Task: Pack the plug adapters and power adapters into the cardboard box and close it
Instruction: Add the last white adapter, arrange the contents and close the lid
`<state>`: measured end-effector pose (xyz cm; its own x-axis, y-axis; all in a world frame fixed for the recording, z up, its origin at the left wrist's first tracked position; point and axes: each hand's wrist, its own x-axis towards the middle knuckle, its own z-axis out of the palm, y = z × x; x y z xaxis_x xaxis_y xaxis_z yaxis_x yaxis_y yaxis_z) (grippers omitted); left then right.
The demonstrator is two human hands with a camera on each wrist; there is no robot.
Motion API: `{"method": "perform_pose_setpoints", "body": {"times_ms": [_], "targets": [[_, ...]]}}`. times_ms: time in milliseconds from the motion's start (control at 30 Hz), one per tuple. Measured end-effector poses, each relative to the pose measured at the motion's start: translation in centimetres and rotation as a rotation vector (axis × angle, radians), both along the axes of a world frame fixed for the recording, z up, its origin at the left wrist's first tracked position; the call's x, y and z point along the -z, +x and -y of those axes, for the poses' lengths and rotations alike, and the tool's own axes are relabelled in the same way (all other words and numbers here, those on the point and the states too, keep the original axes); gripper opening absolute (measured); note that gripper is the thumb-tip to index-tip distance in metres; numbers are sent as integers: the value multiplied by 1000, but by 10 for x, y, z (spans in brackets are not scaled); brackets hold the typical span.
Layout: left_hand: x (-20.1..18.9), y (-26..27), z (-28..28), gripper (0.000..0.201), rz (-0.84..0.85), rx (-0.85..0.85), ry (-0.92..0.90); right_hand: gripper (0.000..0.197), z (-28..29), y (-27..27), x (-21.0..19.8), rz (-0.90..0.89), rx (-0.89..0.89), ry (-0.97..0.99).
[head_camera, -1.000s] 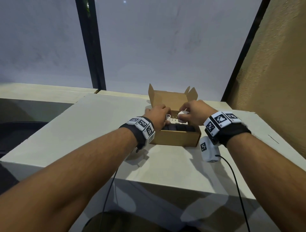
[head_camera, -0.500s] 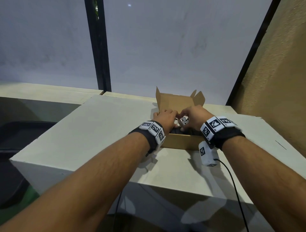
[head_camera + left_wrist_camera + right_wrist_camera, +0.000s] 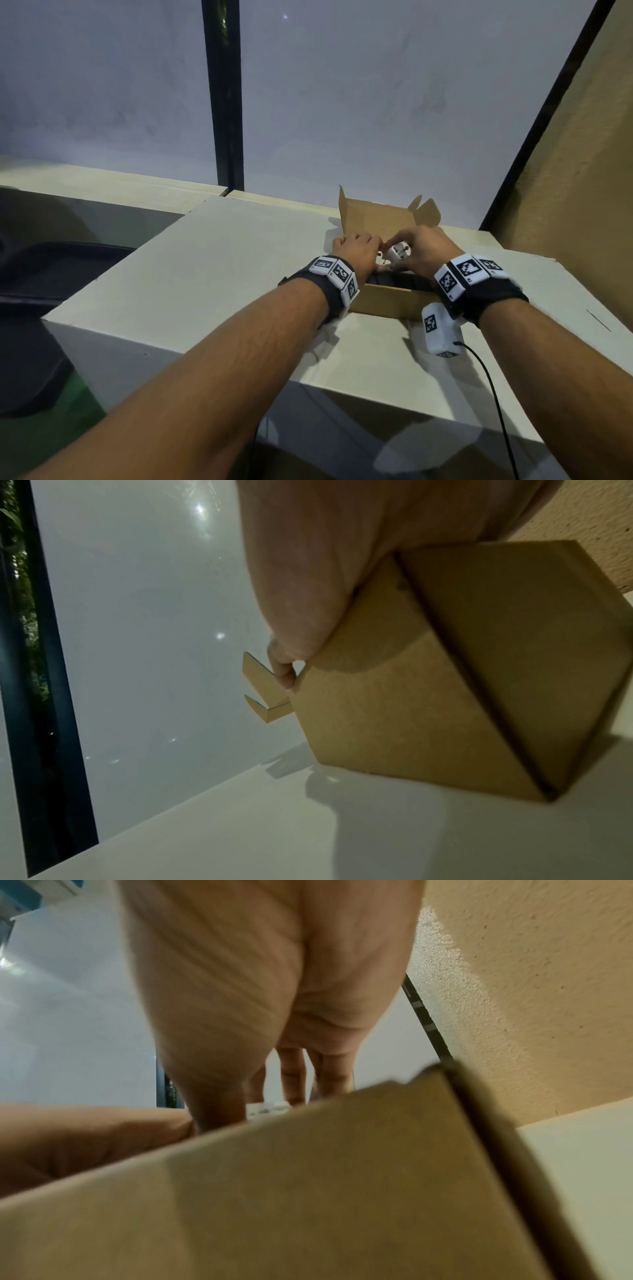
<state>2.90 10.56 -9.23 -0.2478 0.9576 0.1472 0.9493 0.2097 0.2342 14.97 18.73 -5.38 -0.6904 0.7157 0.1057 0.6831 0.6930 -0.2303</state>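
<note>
An open cardboard box (image 3: 383, 303) stands on the white table (image 3: 205, 274), its lid flap (image 3: 370, 219) upright at the back. Both hands hover over its opening. My right hand (image 3: 426, 248) grips a white plug adapter (image 3: 398, 253), whose top also peeks above the box wall (image 3: 308, 1191) as a white plug adapter (image 3: 267, 1110) in the right wrist view. My left hand (image 3: 359, 248) pinches a smaller white adapter (image 3: 379, 257) with metal prongs. One left finger (image 3: 284, 669) rests at the box (image 3: 411, 696) edge. Dark adapters (image 3: 400, 282) lie inside.
A frosted window with a black frame post (image 3: 224, 102) rises behind the table. A textured tan wall (image 3: 582, 171) closes in on the right. A black cable (image 3: 493, 394) hangs off the table's front edge. A dark chair (image 3: 34, 291) sits lower left.
Both hands have stayed over the box and drawn closer together. The right hand's adapter has turned and now sits against the left hand's small adapter.
</note>
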Motion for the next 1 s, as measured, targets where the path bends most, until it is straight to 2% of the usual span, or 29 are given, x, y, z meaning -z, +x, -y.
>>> {"method": "perform_pose_setpoints", "body": {"times_ms": [100,200,333,433,567,767,1000], "targets": [[2,-1,0,41,-6,13,14,46,2,-1,0,-21,81,7],[2,-1,0,39,-14,8,18,49,2,0,4,-156,101,-7],[2,0,0,42,-33,1,-1,37,1,-3,4,-212,23,-124],[1,0,0,43,-37,1,-2,28,1,-8,3,-222,39,-167],[2,0,0,43,-19,0,13,17,-2,-9,5,-106,106,-98],[1,0,0,38,1,6,21,18,0,-9,13,74,45,-58],[0,-2,1,41,-1,7,25,44,-2,-10,11,187,50,32]]}}
